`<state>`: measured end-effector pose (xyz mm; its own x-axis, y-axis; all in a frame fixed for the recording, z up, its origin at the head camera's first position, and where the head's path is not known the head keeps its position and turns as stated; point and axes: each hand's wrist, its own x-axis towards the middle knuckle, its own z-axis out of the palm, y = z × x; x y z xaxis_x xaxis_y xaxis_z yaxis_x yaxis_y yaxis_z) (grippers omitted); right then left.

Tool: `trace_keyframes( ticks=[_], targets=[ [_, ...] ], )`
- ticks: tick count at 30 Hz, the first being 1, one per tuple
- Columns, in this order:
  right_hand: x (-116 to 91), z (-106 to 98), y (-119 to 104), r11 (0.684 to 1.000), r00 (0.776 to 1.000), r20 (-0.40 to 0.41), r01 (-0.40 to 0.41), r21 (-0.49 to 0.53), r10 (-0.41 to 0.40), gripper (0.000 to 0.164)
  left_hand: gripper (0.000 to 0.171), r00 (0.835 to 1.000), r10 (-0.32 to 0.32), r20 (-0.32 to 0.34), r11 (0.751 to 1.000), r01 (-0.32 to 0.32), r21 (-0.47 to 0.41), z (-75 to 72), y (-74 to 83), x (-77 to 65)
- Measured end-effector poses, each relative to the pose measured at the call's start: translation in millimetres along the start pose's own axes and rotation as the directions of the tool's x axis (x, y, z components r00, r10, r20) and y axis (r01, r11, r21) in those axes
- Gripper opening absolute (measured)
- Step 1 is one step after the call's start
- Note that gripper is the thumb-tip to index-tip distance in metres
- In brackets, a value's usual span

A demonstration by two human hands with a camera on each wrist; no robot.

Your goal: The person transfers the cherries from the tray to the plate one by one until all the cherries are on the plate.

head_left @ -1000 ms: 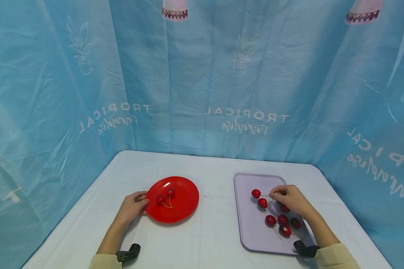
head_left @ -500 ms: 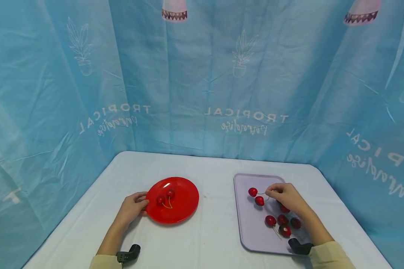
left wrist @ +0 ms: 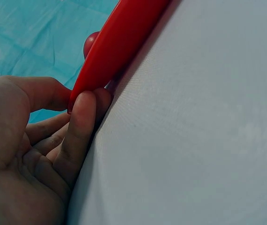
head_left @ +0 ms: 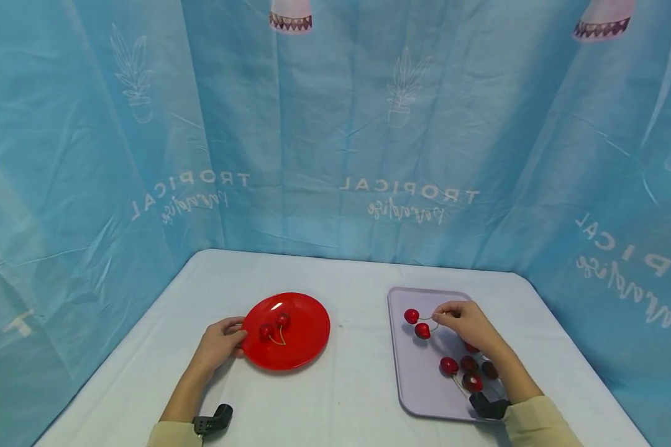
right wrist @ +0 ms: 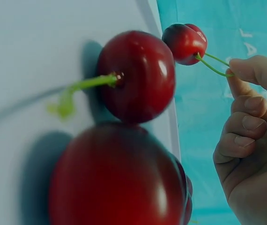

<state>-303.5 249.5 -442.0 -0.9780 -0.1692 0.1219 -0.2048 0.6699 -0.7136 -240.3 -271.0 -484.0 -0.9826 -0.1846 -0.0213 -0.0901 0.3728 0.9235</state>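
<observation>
At the left of the table is a red plate [head_left: 302, 344] bearing a pair of cherries [head_left: 266, 331] joined by their stems. My left hand [head_left: 219, 343] grips the plate's left rim; in the left wrist view the thumb lies on one side and fingers beneath. Over the lilac tray [head_left: 419, 391], my right hand [head_left: 468, 323] pinches the green stems of a cherry pair [head_left: 422, 330] between thumb and forefinger. The right wrist view shows these held cherries [right wrist: 187, 43] beyond larger, nearer ones. Several more cherries [head_left: 449, 366] lie on the tray, some partly hidden by the right hand and forearm.
A white cloth [head_left: 363, 347] covers the table, with a stretch of it between plate and tray. Blue printed curtains [head_left: 335, 155] hang behind and at both sides. A dark wrist camera [head_left: 489, 406] on the right arm overhangs the tray's near edge.
My right hand has moved left and slightly away across the tray, carrying the cherry pair by its stems. The left hand and the plate have stayed put.
</observation>
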Motion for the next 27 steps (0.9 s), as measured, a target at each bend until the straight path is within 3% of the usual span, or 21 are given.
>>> trace_keyframes(
  ticks=[12,27],
  targets=[
    [4,12,-4,0.997,0.997,-0.025,0.071,0.04,-0.07,0.024,0.042,1.0,-0.005,-0.004,1.0,0.005,0.004,1.0,-0.9,-1.9],
    [10,34,-29,0.994,0.999,-0.009,0.05,0.102,-0.049,0.02,0.042,1.0,-0.004,-0.007,1.0,0.004,0.012,0.7,0.0,0.7]
  ],
)
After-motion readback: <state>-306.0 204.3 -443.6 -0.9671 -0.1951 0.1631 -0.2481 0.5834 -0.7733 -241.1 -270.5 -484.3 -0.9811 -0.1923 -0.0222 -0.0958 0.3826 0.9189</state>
